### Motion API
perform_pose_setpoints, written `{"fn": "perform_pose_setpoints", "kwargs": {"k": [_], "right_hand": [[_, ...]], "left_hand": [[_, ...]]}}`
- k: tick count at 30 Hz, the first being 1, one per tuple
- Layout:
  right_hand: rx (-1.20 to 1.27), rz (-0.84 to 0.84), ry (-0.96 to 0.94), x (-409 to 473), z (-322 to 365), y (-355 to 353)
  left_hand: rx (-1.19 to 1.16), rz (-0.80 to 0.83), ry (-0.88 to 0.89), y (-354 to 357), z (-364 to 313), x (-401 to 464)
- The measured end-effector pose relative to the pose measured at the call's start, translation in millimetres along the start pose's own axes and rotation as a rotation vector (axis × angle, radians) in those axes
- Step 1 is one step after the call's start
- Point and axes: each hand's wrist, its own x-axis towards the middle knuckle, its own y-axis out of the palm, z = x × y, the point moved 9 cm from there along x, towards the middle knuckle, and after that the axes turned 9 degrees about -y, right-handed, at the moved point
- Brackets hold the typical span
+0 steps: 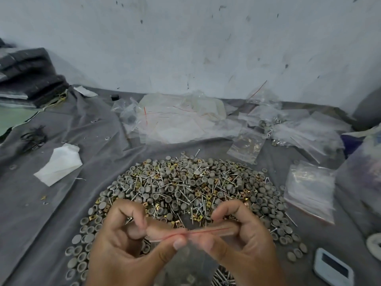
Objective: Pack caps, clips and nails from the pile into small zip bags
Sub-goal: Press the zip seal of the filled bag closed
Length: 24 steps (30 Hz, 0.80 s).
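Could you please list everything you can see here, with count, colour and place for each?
pile of caps, clips and nails: one, grey, gold and silver, centre of cloth
small zip bag: one, clear with red line, pinched between both hands
cloth: one, grey, covering the surface
empty zip bags: heap, clear, behind pile
stack of zip bags: one, clear, right of pile
tissue: one, white, left
timer-like device: one, white, lower right
left hand: pinching bag top
right hand: pinching bag top

Both hands (pixel 132 242) (pixel 241 244) close together, fingertips pinching.
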Motion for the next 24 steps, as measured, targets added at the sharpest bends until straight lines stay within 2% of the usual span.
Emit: {"fn": "perform_pose_setpoints", "kwargs": {"k": [3, 6, 11, 14, 16, 18, 20, 22, 24], "right_hand": [[-0.036, -0.003, -0.020, 1.6, 3.6, -7.4], [-0.074, -0.064, -0.073, 0.7, 6.7, -14.4], [-0.092, -0.156, -0.246, -3.1, 18.3, -14.2], [-0.050, -0.202, -0.328, -3.1, 23.4, -15.7], [-0.011, -0.191, -0.306, -3.5, 18.9, -16.5], [-0.001, -0.140, -0.270, -3.4, 13.3, -15.1], [-0.019, -0.014, -0.223, -4.0, 7.7, -10.2], [-0.131, 0.152, -0.119, -5.4, -5.2, -2.1], [-0.295, 0.226, -0.055, -7.8, -14.5, 0.3]], "left_hand": [[0.017, -0.017, 0.001, -7.3, -2.3, 0.1], [0.055, 0.002, 0.080, -8.5, -10.6, 1.2], [0.037, -0.008, 0.105, -4.4, -15.1, 1.8], [0.047, -0.074, 0.084, -7.3, -12.6, -1.8], [0.063, -0.142, 0.073, -11.4, -10.6, -4.4], [0.067, -0.158, 0.083, -11.5, -9.6, -6.0], [0.059, -0.152, 0.120, -9.5, -14.1, -5.6], [0.055, -0.139, 0.119, -7.7, -13.8, -5.2], [0.030, -0.077, 0.100, -3.3, -16.0, -7.3]]}}
